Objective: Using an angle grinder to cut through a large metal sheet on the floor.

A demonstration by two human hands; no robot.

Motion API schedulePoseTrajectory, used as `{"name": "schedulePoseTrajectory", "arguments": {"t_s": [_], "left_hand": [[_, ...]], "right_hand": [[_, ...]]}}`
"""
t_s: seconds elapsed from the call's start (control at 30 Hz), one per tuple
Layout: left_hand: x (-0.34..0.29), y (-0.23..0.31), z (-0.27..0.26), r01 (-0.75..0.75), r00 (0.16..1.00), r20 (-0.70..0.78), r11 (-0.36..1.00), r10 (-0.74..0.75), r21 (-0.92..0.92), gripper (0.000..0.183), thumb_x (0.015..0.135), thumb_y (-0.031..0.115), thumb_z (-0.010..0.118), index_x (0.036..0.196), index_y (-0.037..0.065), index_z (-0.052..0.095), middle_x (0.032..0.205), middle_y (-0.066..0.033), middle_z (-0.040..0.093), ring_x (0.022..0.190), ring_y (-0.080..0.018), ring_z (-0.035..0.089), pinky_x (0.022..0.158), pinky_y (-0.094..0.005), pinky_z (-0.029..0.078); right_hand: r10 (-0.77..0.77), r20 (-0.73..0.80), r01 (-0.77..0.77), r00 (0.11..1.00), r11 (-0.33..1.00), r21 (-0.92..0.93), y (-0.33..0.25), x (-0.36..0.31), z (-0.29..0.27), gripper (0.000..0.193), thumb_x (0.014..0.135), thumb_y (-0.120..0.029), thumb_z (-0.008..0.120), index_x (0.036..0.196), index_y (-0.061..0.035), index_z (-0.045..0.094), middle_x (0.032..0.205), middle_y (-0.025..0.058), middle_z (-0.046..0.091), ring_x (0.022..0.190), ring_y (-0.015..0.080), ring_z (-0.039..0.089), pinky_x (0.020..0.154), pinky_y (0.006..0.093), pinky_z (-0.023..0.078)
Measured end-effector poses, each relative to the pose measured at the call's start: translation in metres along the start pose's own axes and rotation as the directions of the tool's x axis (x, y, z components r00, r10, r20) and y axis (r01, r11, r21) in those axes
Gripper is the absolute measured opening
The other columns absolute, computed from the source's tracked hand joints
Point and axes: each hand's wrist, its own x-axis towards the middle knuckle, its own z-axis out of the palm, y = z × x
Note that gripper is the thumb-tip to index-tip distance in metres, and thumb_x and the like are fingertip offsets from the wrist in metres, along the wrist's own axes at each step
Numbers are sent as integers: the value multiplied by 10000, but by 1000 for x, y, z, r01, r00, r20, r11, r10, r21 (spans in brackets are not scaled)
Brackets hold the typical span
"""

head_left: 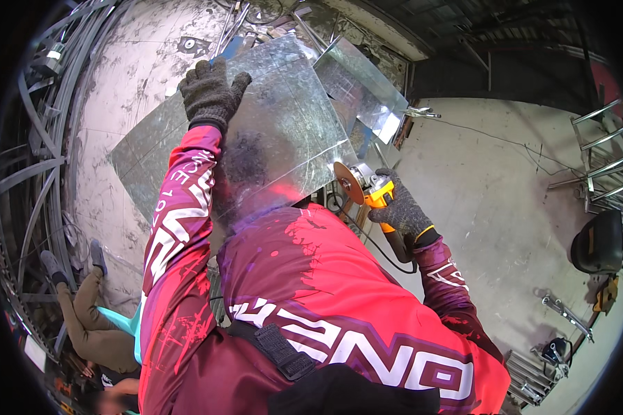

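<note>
A large shiny metal sheet [291, 104] lies in front of me, with a thin line scored across it near its right edge. My left hand [213, 93], in a dark knit glove, rests on the sheet's far left part with fingers stretched out. In my right hand [410, 211], also gloved, is a yellow angle grinder [378, 191] with a reddish-brown disc. The disc stands upright beside the sheet's right edge; I cannot tell whether it touches or spins. A black cord [377, 250] hangs down from the grinder.
A smaller metal sheet [367, 86] lies beyond the large one. Bent metal strips [48, 138] are heaped at far left, near a person's legs [93, 315]. To the right stand a metal rack [606, 155] and a black chair [599, 242]. Metal bars [529, 377] lie at lower right.
</note>
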Motion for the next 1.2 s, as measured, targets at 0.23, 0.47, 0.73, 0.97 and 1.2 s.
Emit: {"name": "schedulePoseTrajectory", "arguments": {"t_s": [0.23, 0.47, 0.73, 0.97, 1.2], "left_hand": [[-1, 1, 5, 2, 1000, 7, 1000, -3, 24, 771, 896, 684, 580, 1451, 149, 566, 1441, -191, 544, 1331, -396, 499, 1105, -546, 373], [-1, 3, 2, -1, 1000, 18, 1000, 1, 12, 756, 908, 673, 572, 1445, 142, 576, 1446, -190, 544, 1333, -404, 499, 1111, -543, 371], [-3, 4, 0, 5, 1000, 14, 1000, -5, 4, 737, 905, 658, 588, 1430, 140, 584, 1431, -185, 550, 1321, -402, 506, 1101, -548, 379], [-3, 4, 3, 4, 1000, 17, 1000, -4, -4, 733, 902, 651, 599, 1433, 146, 573, 1432, -194, 547, 1318, -403, 509, 1101, -550, 379], [-5, 6, 3, 9, 1000, 1, 1000, -9, 9, 737, 901, 651, 599, 1440, 148, 568, 1441, -198, 542, 1327, -399, 507, 1101, -549, 382]], "right_hand": [[-5, 9, 5, 1000, 999, -51, 7, 3, -1, 916, 642, -16, 839, 1451, -117, 422, 1189, 67, 581, 1067, 207, 579, 939, 343, 517], [0, 14, 0, 1000, 1000, -17, 9, 1, -2, 924, 645, -22, 844, 1456, -118, 414, 1197, 73, 584, 1072, 210, 582, 944, 349, 518], [23, 20, -22, 1000, 996, -88, 6, 1, -2, 934, 640, -24, 841, 1462, -108, 405, 1205, 84, 590, 1077, 217, 587, 947, 353, 519], [65, 21, -62, 998, 992, -111, 4, 1, -2, 928, 635, -25, 837, 1455, -101, 410, 1208, 87, 592, 1082, 221, 586, 956, 358, 517], [61, 20, -59, 998, 991, -122, 9, 2, -3, 924, 639, -16, 833, 1455, -102, 408, 1197, 82, 598, 1082, 218, 586, 946, 352, 521]]}}
